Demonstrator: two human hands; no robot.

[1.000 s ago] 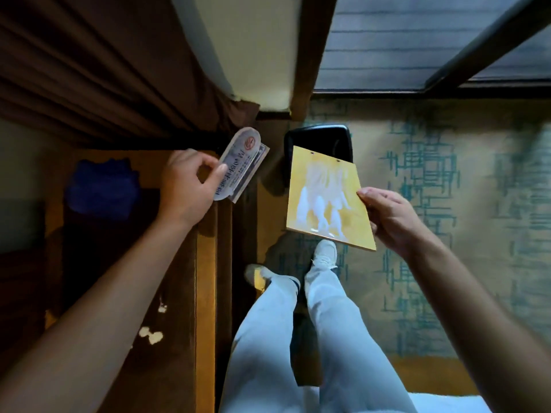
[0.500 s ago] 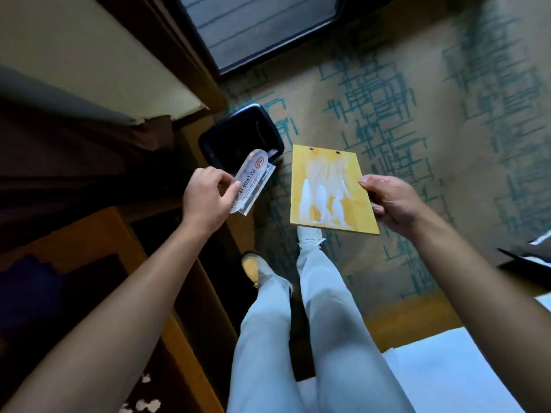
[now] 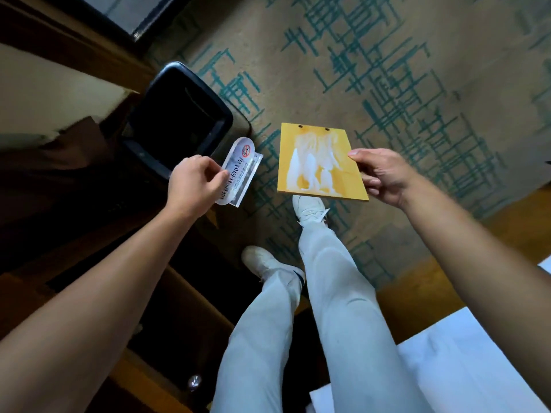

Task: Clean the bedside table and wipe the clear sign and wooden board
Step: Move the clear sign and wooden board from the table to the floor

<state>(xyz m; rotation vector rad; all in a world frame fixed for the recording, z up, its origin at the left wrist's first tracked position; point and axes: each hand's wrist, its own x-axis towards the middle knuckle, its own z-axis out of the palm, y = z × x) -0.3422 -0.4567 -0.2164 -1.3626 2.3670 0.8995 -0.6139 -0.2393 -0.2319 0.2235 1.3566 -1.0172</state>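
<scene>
My left hand [image 3: 195, 181] pinches the clear sign [image 3: 238, 171], a small rounded plate with a red no-smoking symbol and printed text, held just right of a black bin. My right hand [image 3: 380, 174] grips the right edge of the wooden board [image 3: 319, 162], a yellow rectangle with two small holes along its top edge and a bright white glare on its face. Both are held in the air over the carpet, about a hand's width apart. The dark bedside table [image 3: 98, 263] lies under my left forearm at the lower left.
A black waste bin [image 3: 179, 120] stands on the patterned carpet [image 3: 387, 70] beside the wall. My legs in light trousers and white shoes [image 3: 310, 207] are below the board. White bedding [image 3: 447, 362] and a wooden bed frame [image 3: 417, 293] fill the lower right.
The view has swung right, away from the bedside table towards the carpet and bed. Both hands keep the sign and board, now held over the floor next to the bin.
</scene>
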